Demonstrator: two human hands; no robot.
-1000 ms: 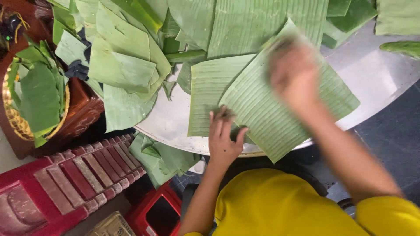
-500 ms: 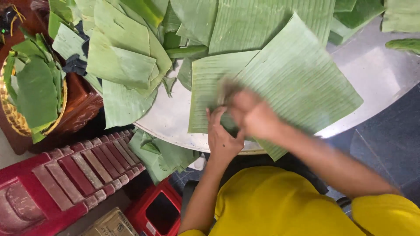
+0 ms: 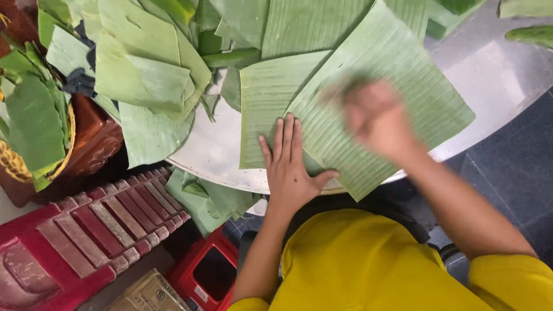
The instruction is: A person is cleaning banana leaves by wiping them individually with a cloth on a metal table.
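The bench (image 3: 495, 75) is a round, pale metal surface that fills the upper part of the view; its near edge curves from lower left to right, in front of the person's yellow shirt (image 3: 368, 265).

A pile of cut banana leaves (image 3: 144, 75) covers the upper left of the bench, with pieces overlapping and some hanging over the edge. More leaf pieces lie along the top edge.

The large banana leaf (image 3: 403, 86) lies flat on the near part of the bench, set cornerwise, with its near corner projecting past the bench edge. It overlaps a second rectangular leaf (image 3: 265, 98), which lies flat just to its left.

A red plastic stool (image 3: 75, 242) stands below the bench at lower left. A brown wooden stand (image 3: 95, 138) beside it carries a woven basket (image 3: 17, 167) with leaf pieces in it. A few folded leaves (image 3: 207, 201) lie under the bench edge.

The left hand (image 3: 291, 167) rests palm down across the seam of the two leaves. Its fingers (image 3: 285, 135) are extended and lightly spread, flat against the leaf surface; it grips nothing.

The right hand (image 3: 377, 118) is over the middle of the large banana leaf and is blurred. Whether it is open or closed, or holds anything, cannot be determined.
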